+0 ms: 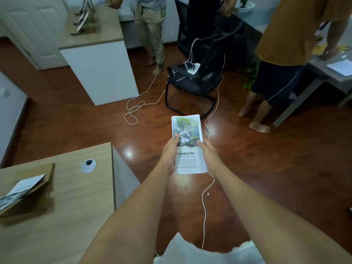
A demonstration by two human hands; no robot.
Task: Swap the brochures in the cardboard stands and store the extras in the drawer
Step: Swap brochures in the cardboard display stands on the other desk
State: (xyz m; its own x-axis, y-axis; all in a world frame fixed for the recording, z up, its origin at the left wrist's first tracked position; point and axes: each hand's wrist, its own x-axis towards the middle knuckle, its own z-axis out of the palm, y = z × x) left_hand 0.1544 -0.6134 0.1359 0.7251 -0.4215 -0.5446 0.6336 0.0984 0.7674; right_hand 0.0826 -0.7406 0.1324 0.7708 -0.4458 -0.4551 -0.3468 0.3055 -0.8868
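Observation:
A stack of brochures (187, 130) with a tree-and-globe cover reading "Liceria & Co." is held out in front of me over the wooden floor. My left hand (170, 155) grips its left edge with the thumb on the cover. My right hand (208, 159) grips its right edge the same way. On the desk at lower left, a cardboard stand (28, 197) holds a brochure (19, 189) with a dark photo cover. A second cardboard stand (85, 18) with several brochures sits on the far cabinet at upper left.
The wooden desk (76, 206) is at lower left, with a cable grommet (88, 165). A white cabinet (101, 69) stands ahead left. A black chair (196, 77) and loose white cables (133, 111) are on the floor ahead. Two people stand at the back and right beside a grey table (327, 73).

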